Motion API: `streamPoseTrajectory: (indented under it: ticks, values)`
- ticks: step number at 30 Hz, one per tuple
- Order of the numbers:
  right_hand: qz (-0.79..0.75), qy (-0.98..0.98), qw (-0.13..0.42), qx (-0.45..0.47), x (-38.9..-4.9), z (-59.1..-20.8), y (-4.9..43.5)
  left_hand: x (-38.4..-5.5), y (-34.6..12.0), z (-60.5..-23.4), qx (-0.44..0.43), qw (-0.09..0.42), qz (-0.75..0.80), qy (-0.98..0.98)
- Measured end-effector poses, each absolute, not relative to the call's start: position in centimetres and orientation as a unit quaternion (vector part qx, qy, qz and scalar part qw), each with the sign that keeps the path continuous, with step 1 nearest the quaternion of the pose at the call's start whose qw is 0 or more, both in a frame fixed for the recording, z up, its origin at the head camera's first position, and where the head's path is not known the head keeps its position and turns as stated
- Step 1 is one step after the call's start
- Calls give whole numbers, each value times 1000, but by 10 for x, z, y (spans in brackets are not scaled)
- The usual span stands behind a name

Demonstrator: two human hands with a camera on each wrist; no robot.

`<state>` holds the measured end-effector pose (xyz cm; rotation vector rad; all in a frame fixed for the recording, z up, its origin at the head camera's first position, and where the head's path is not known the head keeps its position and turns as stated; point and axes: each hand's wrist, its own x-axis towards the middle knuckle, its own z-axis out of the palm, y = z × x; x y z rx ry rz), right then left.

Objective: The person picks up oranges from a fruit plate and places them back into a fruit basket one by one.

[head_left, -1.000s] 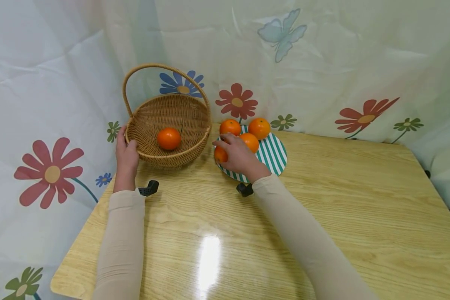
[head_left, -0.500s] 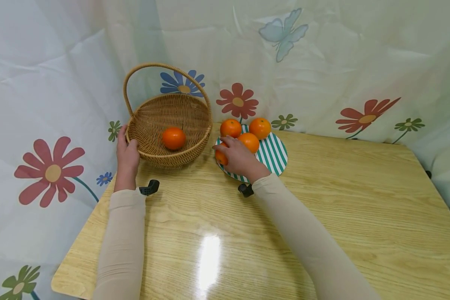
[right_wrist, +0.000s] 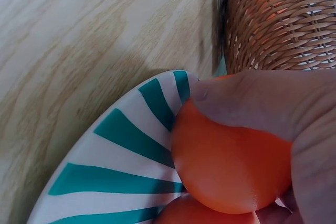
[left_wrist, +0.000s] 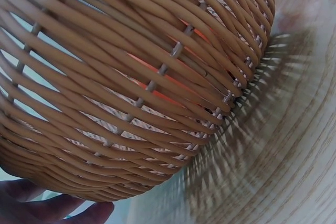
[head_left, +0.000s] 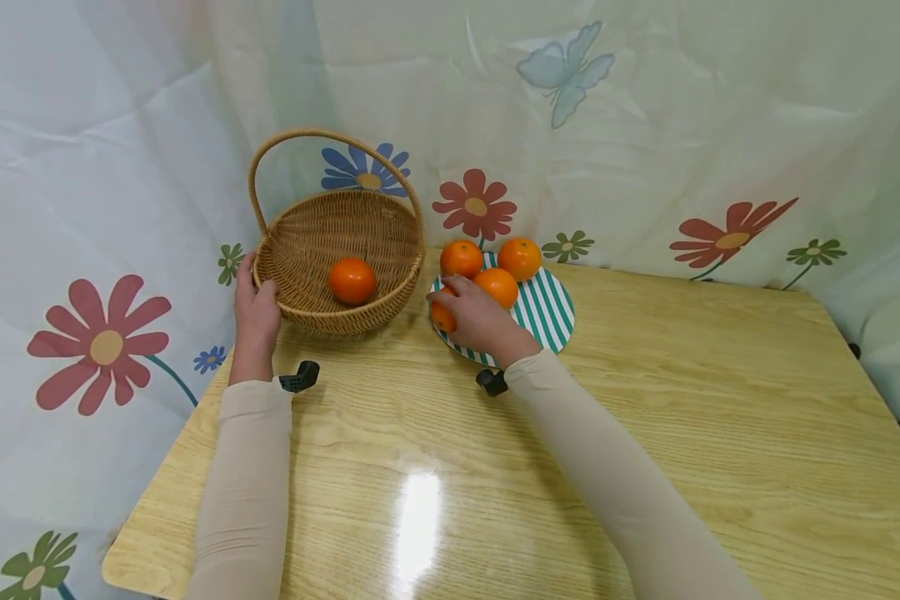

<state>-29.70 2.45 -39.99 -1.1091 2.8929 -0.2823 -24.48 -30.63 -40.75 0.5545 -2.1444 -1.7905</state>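
Note:
My left hand (head_left: 257, 321) grips the near left rim of a wicker basket (head_left: 345, 321) with a tall arched handle. One orange (head_left: 352, 281) lies inside the basket. My right hand (head_left: 480, 318) holds another orange (right_wrist: 231, 156) at the left side of a green-and-white striped plate (head_left: 543, 308), with the thumb across its top in the right wrist view. Three more oranges are on the plate: one at the back left (head_left: 461, 259), one at the back right (head_left: 520, 259) and one in the middle (head_left: 497, 288). In the left wrist view my fingertips (left_wrist: 100, 212) show under the basket's woven side.
A wooden table (head_left: 682, 400) carries everything, its left edge close to my left forearm. A flower-printed curtain (head_left: 645, 125) hangs behind and to the left. Black wrist cameras (head_left: 300, 377) stick out from both wrists.
The orange in the basket has rolled a little to the right. My right hand has closed in on the orange at the plate's left side. The left hand stays on the basket.

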Motion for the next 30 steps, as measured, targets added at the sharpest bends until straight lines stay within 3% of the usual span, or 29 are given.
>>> streamPoseTrajectory:
  ticks: [30]
  values:
    - [-137,927,-15,-350,-286,-378,39,-242,-304,-405,185,149,-624,-744]
